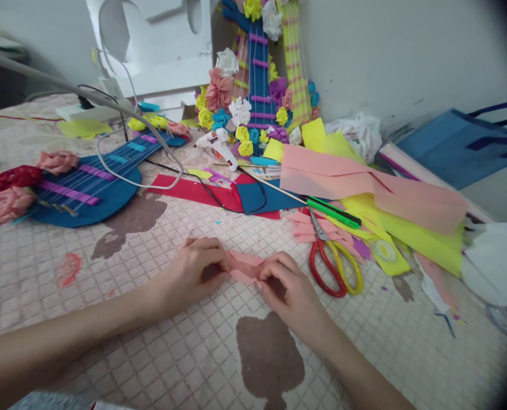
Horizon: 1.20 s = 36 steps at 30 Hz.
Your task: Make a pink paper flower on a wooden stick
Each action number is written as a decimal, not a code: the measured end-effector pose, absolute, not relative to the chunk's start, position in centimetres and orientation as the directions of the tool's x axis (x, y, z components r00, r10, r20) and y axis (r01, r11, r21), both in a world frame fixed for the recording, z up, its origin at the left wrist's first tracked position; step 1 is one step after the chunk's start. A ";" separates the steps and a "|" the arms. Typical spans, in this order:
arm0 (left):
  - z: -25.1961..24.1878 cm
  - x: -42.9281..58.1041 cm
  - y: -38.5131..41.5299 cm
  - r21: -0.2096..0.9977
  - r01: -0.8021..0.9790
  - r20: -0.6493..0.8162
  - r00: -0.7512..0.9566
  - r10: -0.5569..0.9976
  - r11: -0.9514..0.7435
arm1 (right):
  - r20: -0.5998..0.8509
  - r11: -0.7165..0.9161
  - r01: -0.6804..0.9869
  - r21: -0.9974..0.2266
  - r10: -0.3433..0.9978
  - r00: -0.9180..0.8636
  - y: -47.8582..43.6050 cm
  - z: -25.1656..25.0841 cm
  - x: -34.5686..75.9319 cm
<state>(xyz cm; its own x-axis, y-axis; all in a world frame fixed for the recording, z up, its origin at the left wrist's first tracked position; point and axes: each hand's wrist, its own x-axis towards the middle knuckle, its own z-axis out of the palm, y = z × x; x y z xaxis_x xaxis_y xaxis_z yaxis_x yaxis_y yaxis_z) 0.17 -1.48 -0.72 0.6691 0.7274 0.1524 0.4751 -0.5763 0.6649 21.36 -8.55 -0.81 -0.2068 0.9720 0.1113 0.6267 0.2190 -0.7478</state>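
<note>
A small strip of pink crepe paper (245, 266) is stretched between my two hands, low over the table. My left hand (196, 267) pinches its left end between thumb and fingers. At the other end, my right hand (290, 290) grips the strip with curled fingers. Just right of that hand lie scissors (328, 267) with one red and one yellow handle. A green utility knife (334, 213) rests above them. Under the scissors' blades is a loose pile of cut pink paper strips (307, 225).
At left lies a blue craft guitar (95, 193) with paper roses; another decorated guitar (260, 74) leans on the wall. A white glue gun (219, 147) trails a black cord. Large pink (322, 173) and yellow paper sheets (433, 242) cover the right side. A tape roll (384, 250) sits there.
</note>
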 end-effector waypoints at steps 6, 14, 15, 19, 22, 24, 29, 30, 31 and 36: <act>-0.7 0.2 -1.5 0.679 0.474 0.138 0.667 0.732 -0.560 | 0.094 0.198 0.644 -0.739 0.977 -0.192 -8.5 -0.7 21.2; -1.3 0.3 -1.5 0.635 0.499 0.155 0.666 0.729 -0.590 | 0.110 0.179 0.655 -0.734 0.983 -0.145 -8.5 -0.7 20.7; -1.3 0.4 -1.5 0.633 0.499 0.159 0.664 0.730 -0.592 | 0.111 0.177 0.660 -0.730 0.984 -0.141 -8.5 -0.8 20.7; -1.3 0.5 -1.5 0.624 0.509 0.157 0.661 0.734 -0.593 | 0.110 0.157 0.682 -0.714 0.988 -0.112 -8.5 -1.1 20.5; -1.2 0.6 -1.6 0.609 0.525 0.151 0.659 0.737 -0.595 | 0.118 0.146 0.691 -0.708 0.989 -0.089 -8.5 -1.2 20.3; -1.2 0.6 -1.7 0.594 0.536 0.149 0.660 0.737 -0.600 | 0.114 0.135 0.693 -0.708 0.991 -0.076 -8.5 -1.2 20.2; -1.4 0.7 -1.8 0.558 0.564 0.140 0.658 0.740 -0.608 | 0.112 0.123 0.710 -0.693 0.992 -0.062 -8.5 -1.2 20.1; -1.4 0.7 -1.8 0.558 0.565 0.139 0.659 0.739 -0.608 | 0.115 0.125 0.713 -0.690 0.991 -0.063 -8.5 -1.2 20.1; -1.4 0.7 -1.8 0.560 0.565 0.136 0.660 0.739 -0.606 | 0.119 0.128 0.713 -0.689 0.991 -0.063 -8.5 -1.2 20.1; -1.2 0.7 -1.9 0.579 0.562 0.123 0.656 0.745 -0.591 | 0.129 0.139 0.700 -0.701 0.989 -0.066 -8.4 -1.1 20.1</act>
